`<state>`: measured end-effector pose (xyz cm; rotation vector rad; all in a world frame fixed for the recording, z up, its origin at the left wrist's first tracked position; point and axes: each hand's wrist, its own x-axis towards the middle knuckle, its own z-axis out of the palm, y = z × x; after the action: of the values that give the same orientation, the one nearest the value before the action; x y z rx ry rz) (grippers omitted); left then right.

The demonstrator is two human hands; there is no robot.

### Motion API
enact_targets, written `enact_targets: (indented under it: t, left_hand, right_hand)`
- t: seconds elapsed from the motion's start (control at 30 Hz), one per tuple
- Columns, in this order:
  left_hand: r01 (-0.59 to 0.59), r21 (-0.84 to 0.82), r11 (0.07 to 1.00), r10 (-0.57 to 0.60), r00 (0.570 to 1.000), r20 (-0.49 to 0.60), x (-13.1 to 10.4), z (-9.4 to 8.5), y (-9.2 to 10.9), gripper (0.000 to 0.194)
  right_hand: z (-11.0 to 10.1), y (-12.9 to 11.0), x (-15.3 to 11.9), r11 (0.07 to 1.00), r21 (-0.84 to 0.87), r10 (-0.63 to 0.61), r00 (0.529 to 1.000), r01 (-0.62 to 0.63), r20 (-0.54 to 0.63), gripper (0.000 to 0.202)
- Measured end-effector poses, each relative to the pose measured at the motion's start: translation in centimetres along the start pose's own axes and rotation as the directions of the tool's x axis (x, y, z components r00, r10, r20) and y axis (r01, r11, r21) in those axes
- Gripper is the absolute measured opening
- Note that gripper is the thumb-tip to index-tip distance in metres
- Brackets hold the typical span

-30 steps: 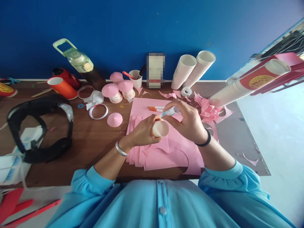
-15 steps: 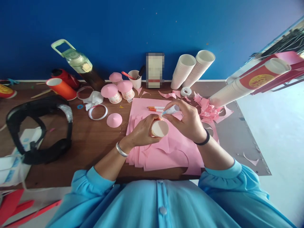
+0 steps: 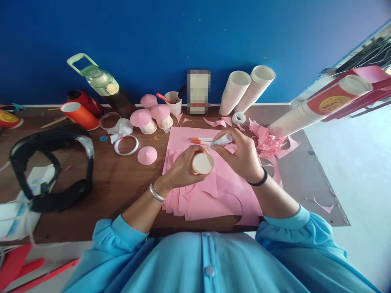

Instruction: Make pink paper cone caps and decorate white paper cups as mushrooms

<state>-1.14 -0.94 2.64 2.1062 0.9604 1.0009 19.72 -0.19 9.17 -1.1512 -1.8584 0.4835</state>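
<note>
My left hand is wrapped around a small printed paper cup with its pale round end turned up to me. Between the thumb and fingers of my right hand is a small white and blue tube, which looks like glue. Its tip points left and down, just beyond the cup's right upper rim and apart from it. Both hands hover over a stack of pink paper sheets. Two pens, one orange, lie on the stack behind the tube.
Several cups with pink cone tops stand back left, near a loose pink cone. White cup stacks, a tape roll and pink scraps lie behind and right. A black headband and tall bottle are left.
The cup in my left hand has shifted slightly left and tilted. The tube's tip has come away from the cup's rim, up and to the right.
</note>
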Motion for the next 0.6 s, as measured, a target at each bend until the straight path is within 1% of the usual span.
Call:
enact_targets:
  t: [0.07, 0.13, 0.23, 0.3, 0.37, 0.5, 0.6]
  left_hand:
    - [0.003, -0.012, 1.0, -0.003, 1.0, -0.02, 0.1, -0.1, 0.2, 0.058]
    - [-0.008, -0.004, 1.0, 0.008, 0.999, -0.04, 0.1, -0.1, 0.1, 0.057]
    - [-0.025, 0.015, 1.0, 0.026, 0.997, -0.069, 0.0, 0.1, -0.2, 0.059]
    - [-0.03, 0.018, 0.999, 0.031, 0.996, -0.08, -0.1, 0.2, -0.4, 0.059]
    - [-0.041, 0.001, 0.999, 0.041, 0.995, -0.086, -0.1, 0.3, -0.4, 0.06]
    - [-0.093, -0.103, 0.99, 0.083, 0.992, -0.1, -0.1, 0.4, -0.4, 0.063]
    - [-0.088, -0.124, 0.988, 0.073, 0.99, -0.118, 0.1, 0.5, -0.5, 0.062]
  right_hand:
    - [-0.1, -0.2, -0.2, 0.999, 0.038, 0.012, 0.999, -0.011, -0.04, 0.012]
    - [-0.4, -0.6, -0.5, 0.998, 0.07, -0.006, 0.998, 0.011, -0.059, 0.013]
    - [-0.6, -1.4, -0.8, 0.996, 0.057, -0.065, 0.997, 0.067, -0.033, 0.015]
    - [-0.6, -1.5, -0.8, 0.996, 0.045, -0.077, 0.997, 0.078, -0.013, 0.016]
    - [-0.3, -1.2, -0.6, 0.997, 0.06, -0.044, 0.999, 0.044, -0.012, 0.015]
    - [0.2, -0.1, -0.3, 0.994, 0.098, 0.046, 0.999, -0.043, -0.025, 0.015]
    - [0.1, 0.1, -0.4, 0.989, 0.131, 0.068, 0.997, -0.063, -0.036, 0.014]
